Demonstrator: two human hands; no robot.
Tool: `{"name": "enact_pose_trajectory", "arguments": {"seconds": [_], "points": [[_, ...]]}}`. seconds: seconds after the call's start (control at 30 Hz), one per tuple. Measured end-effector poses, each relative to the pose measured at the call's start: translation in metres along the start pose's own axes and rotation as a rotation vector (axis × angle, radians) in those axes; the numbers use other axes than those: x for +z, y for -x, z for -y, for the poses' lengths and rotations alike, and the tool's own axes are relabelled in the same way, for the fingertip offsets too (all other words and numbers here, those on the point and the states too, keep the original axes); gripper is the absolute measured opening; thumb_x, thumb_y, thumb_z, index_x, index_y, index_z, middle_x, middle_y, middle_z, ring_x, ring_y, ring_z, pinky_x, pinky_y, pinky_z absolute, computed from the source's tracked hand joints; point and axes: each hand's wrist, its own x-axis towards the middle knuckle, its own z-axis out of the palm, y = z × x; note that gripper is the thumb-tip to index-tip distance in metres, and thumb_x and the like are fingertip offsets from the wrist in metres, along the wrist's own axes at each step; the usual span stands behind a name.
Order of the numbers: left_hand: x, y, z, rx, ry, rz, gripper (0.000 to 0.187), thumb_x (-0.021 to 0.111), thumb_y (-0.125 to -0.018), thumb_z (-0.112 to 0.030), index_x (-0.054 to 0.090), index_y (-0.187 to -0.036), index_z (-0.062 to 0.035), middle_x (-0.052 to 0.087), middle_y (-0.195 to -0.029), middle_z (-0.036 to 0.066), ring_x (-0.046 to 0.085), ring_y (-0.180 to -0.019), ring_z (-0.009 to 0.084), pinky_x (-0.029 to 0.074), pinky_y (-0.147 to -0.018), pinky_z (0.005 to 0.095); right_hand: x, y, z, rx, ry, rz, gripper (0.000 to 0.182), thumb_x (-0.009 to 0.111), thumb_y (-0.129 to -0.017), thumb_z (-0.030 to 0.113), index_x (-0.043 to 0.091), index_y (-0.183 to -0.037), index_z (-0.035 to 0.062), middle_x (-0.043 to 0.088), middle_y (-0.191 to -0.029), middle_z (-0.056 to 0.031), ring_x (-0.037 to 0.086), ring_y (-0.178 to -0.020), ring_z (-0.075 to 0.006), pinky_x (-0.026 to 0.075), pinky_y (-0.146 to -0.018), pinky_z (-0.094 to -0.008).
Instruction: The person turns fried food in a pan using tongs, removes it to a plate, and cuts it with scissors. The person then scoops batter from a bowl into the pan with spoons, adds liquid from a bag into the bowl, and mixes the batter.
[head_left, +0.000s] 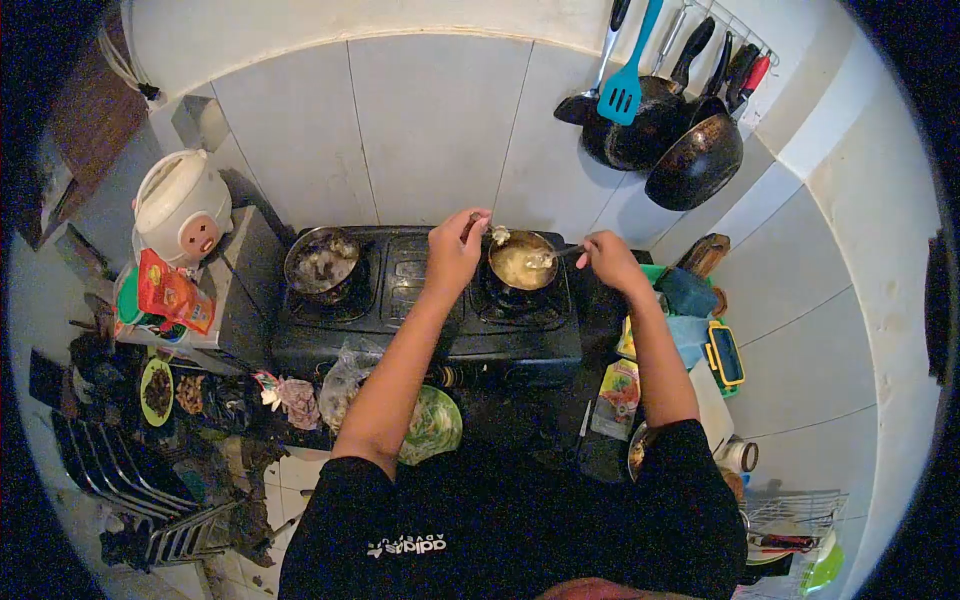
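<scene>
A small pan (508,279) of bubbling, yellowish liquid sits on the right burner of the black stove (408,345). My left hand (456,245) is closed at the pan's left rim, pinching a small utensil; a pale, lumpy piece of food (500,235) hangs at its end above the rim. On the other side, my right hand (610,260) grips a dark-handled utensil (568,251) that reaches over the pan's right rim, its pale end in the liquid. A second pan (322,290) with dark, foamy contents stands on the left burner.
A white rice cooker (182,205) and a red-orange packet (172,290) stand left of the stove. A green bowl (435,425) and plastic bag (350,375) lie in front. Right are a food packet (617,398) and yellow-rimmed container (725,353). Woks (700,160) and a turquoise spatula (622,95) hang above.
</scene>
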Motion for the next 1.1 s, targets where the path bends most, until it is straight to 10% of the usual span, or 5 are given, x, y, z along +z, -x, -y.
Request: {"name": "enact_pose_trajectory", "arguments": {"seconds": [0.23,0.3,0.8,1.1], "points": [[0.001,0.0,0.003,0.011,-0.043,0.002,0.014,0.062,-0.088,-0.009,0.067,-0.099,-0.0011,0.07,-0.086,0.015,0.069,-0.076,0.0208,0.053,-0.069,0.0316,0.024,-0.016,-0.039,0.079,-0.047,-0.133,0.025,0.049,-0.092,0.014,0.058,-0.079,-0.0053,0.071,-0.077,-0.0131,0.062,-0.057,-0.0184,0.05,-0.057,-0.0346],[0.004,0.001,0.003,0.029,-0.033,-0.001,0.014,0.061,-0.089,-0.007,0.066,-0.099,0.0001,0.068,-0.087,0.016,0.067,-0.074,0.0209,0.051,-0.067,0.031,0.029,-0.02,-0.032,0.248,-0.258,-0.139,0.026,0.056,-0.088,0.02,0.06,-0.081,-0.0044,0.069,-0.081,-0.02,0.065,-0.078,-0.0386,0.05,-0.073,-0.045],[0.002,0.002,0.005,0.003,0.011,-0.009,0.012,0.062,-0.088,-0.007,0.067,-0.098,-0.0016,0.067,-0.081,0.014,0.064,-0.069,0.0177,0.05,-0.064,0.0292,0.076,-0.049,-0.053,0.225,-0.014,-0.239,0.028,0.071,-0.077,0.019,0.059,-0.086,-0.0046,0.063,-0.088,-0.0264,0.06,-0.087,-0.044,0.048,-0.081,-0.0501],[0.0,0.0,0.005,0.021,-0.006,-0.017,0.012,0.062,-0.088,-0.007,0.067,-0.098,-0.0007,0.067,-0.08,0.014,0.065,-0.069,0.0168,0.05,-0.064,0.0285,0.054,-0.032,-0.006,-0.098,-0.021,-0.264,0.016,0.059,-0.086,0.013,0.065,-0.082,-0.0015,0.066,-0.08,-0.0214,0.061,-0.081,-0.0421,0.048,-0.077,-0.0494]]}}
